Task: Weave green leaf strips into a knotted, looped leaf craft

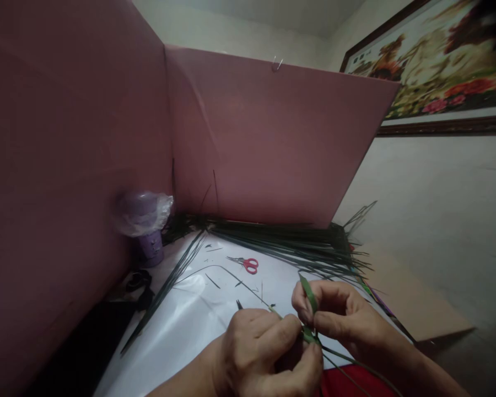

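My left hand (268, 353) is closed, with thumb and forefinger pinching a small folded piece of green leaf strips (310, 334). Close on its right, my right hand (343, 314) grips a broader green leaf strip (309, 293) between thumb and fingers, its tip sticking up above them. Thin green strands trail from the folded piece to the lower right, beneath my right hand. Another thin strand runs up and left from my left hand across the white sheet (182, 325). Part of the folded piece is hidden by my fingers.
Red-handled scissors (250, 266) lie on the sheet among leaf scraps. A pile of long dark green leaves (281, 242) runs along the back, with more leaves (165, 298) at left. A purple cup (151, 248) with clear plastic stands by the pink panels (268, 143).
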The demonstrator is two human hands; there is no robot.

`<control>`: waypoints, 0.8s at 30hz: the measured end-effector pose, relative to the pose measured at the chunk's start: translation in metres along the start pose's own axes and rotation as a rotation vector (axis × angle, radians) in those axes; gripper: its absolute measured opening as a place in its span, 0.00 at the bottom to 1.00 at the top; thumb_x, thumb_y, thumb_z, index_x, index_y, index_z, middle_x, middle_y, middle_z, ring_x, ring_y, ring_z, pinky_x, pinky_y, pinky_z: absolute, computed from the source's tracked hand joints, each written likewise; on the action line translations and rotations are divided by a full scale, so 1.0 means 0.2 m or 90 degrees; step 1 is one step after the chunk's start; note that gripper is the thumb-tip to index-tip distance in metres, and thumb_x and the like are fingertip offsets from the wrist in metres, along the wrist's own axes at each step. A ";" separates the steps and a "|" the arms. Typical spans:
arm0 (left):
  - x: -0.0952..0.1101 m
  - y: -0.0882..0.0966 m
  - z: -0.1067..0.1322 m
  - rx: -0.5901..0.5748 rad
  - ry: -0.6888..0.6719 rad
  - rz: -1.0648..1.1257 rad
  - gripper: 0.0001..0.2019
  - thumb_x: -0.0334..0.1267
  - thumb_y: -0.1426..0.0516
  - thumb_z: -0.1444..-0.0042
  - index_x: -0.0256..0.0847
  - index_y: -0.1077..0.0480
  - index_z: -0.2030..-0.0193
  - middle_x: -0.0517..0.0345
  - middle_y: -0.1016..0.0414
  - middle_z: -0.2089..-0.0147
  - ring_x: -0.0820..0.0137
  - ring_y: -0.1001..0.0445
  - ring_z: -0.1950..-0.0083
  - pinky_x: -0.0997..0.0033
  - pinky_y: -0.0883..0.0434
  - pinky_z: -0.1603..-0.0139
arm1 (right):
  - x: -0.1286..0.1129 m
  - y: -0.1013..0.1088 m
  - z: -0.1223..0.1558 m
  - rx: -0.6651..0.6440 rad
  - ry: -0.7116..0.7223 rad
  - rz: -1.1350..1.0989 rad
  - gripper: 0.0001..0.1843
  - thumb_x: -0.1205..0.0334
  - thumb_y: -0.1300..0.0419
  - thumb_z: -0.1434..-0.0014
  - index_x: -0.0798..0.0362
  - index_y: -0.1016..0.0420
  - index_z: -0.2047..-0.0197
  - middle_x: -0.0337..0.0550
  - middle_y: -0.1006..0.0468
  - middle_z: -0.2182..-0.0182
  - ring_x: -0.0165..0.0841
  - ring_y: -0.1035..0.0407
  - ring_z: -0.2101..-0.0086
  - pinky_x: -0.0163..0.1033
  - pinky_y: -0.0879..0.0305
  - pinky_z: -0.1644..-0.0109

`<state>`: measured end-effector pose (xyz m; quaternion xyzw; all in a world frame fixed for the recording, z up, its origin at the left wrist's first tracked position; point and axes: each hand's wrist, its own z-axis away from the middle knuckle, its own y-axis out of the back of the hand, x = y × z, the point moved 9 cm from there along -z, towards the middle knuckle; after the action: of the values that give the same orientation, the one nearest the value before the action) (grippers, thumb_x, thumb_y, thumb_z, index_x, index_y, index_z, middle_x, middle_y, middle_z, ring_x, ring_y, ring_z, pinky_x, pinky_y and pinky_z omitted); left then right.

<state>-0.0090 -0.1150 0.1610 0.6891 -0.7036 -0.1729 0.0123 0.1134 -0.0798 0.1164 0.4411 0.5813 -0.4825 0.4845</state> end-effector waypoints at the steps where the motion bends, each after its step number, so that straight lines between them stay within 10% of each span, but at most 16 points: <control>1: 0.00 0.00 0.00 -0.008 0.000 -0.001 0.07 0.27 0.43 0.54 0.36 0.30 0.65 0.55 0.30 0.75 0.77 0.39 0.80 0.75 0.46 0.82 | 0.00 0.00 0.01 0.012 0.005 -0.008 0.09 0.61 0.35 0.49 0.56 0.30 0.73 0.37 0.36 0.74 0.26 0.42 0.72 0.33 0.45 0.67; 24: -0.02 -0.02 -0.01 -0.035 0.017 0.003 0.07 0.26 0.45 0.50 0.33 0.31 0.63 0.57 0.32 0.76 0.77 0.39 0.80 0.76 0.44 0.81 | -0.02 0.09 0.09 0.136 0.073 0.114 0.09 0.56 0.39 0.46 0.54 0.30 0.71 0.39 0.32 0.75 0.28 0.40 0.73 0.33 0.41 0.68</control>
<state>-0.0045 -0.1110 0.1621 0.6890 -0.7001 -0.1829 0.0410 0.1331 -0.0947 0.1170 0.5668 0.5118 -0.4707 0.4420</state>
